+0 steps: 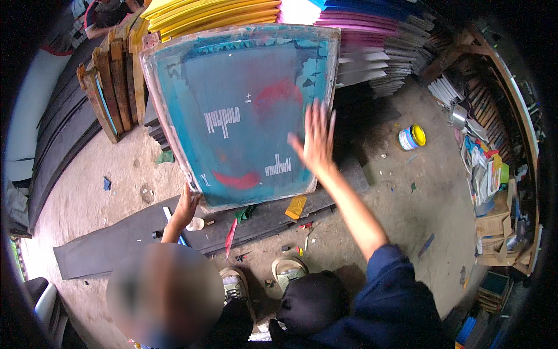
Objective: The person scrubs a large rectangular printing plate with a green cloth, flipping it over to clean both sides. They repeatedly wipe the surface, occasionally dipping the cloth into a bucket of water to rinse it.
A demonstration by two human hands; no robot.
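A screen-printing frame (pixel 232 72) with teal mesh stands tilted in front of me, its pale border worn. Its mesh carries reversed white lettering, small cross marks and two reddish smears. My left hand (pixel 185 208) grips the frame's lower left corner, its fingers partly behind the edge. A blurred round patch covers much of that forearm. Over the right part of the mesh, my right hand (pixel 318 136) is spread, fingers apart and slightly smeared by motion. Whether its palm touches the mesh I cannot tell.
Behind stand stacks of yellow sheets (pixel 212 14) and pink sheets (pixel 360 32). Wooden frames (pixel 116 81) lean at left. A dark board (pixel 104 244) lies on the littered floor. An open yellow paint can (pixel 411 137) stands right, near a cluttered shelf (pixel 494 230).
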